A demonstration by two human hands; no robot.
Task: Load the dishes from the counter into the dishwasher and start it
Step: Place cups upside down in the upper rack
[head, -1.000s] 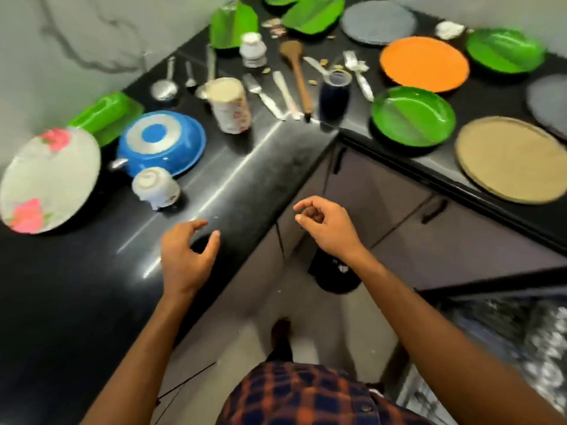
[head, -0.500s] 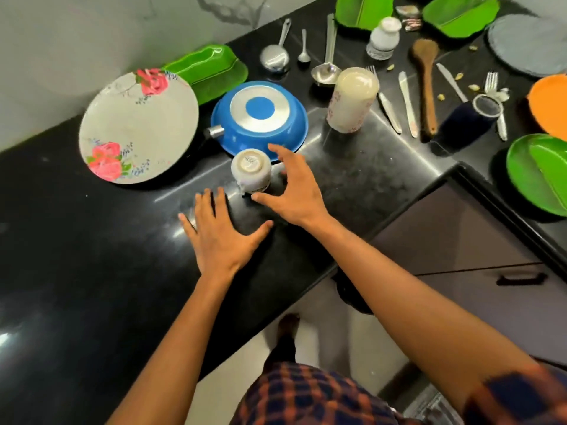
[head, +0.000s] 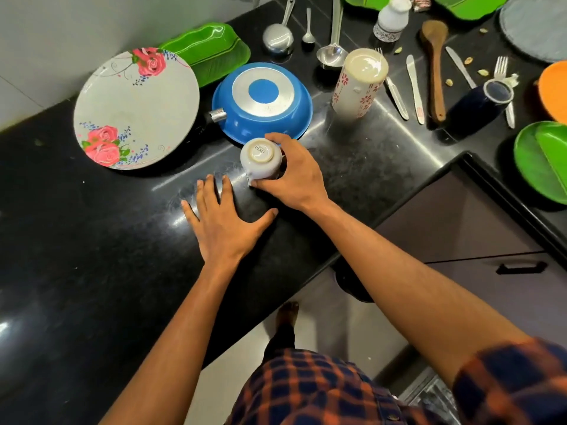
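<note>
— The fingers (head: 276,138) of my right hand (head: 296,179) are curled round the small white cup (head: 260,156), thumb on its near side, so I have a firm hold of it. It stands upside down and seems to rest on the black counter (head: 92,240), just in front of the blue pan (head: 264,99).

— And the other hand?

— My left hand (head: 224,228) lies flat on the counter with the fingers straight and spread, holding nothing. It is just near and left of the cup, and I think it is not touching it.

— How much is done?

— Very little, I'd judge. The rose plate (head: 135,108) and green tray (head: 208,53) sit at the left. The flowered tumbler (head: 359,84) and dark blue cup (head: 478,108) are further right. A ladle (head: 333,53), knives (head: 414,84), a fork (head: 501,65) and a wooden spoon (head: 435,69) lie along the far side. An orange plate (head: 555,90) and a green plate (head: 543,161) are at the right edge.

— The dishwasher?

— I can't make it out, so I cannot tell whether anything is loaded. This cup has yet to be carried over, then all the rest, then the start.
</note>
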